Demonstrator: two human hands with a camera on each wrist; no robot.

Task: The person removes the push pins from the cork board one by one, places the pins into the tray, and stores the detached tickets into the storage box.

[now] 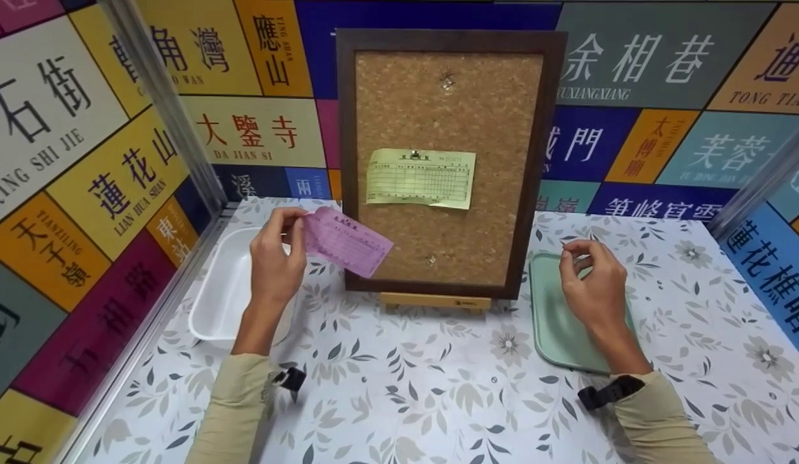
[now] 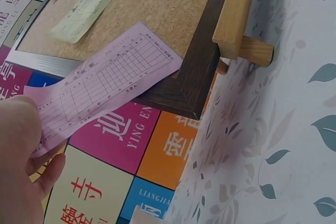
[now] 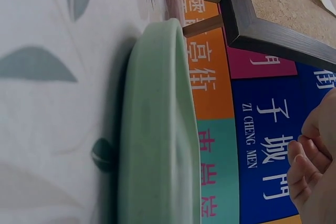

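Note:
In the head view my left hand [image 1: 278,258] pinches a pink printed slip [image 1: 349,243] at its left end. The slip's free end overlaps the lower left corner of the corkboard [image 1: 451,238]; the left wrist view shows its printed table. A yellow-green slip [image 1: 420,178] hangs at mid-board, held by a pushpin [image 1: 415,154] at its top edge. Over the green tray [image 1: 548,309] my right hand [image 1: 594,278] has its thumb and forefinger brought together, with a tiny dark-tipped thing at the fingertips. Its kind is hidden by the fingers.
The dark-framed board stands on a small wooden easel [image 1: 435,300]. A white tray [image 1: 209,303] lies left, behind my left hand. Two worn patches mark the cork, one high and one low. Walls with printed street signs enclose the leaf-patterned tabletop [image 1: 425,386].

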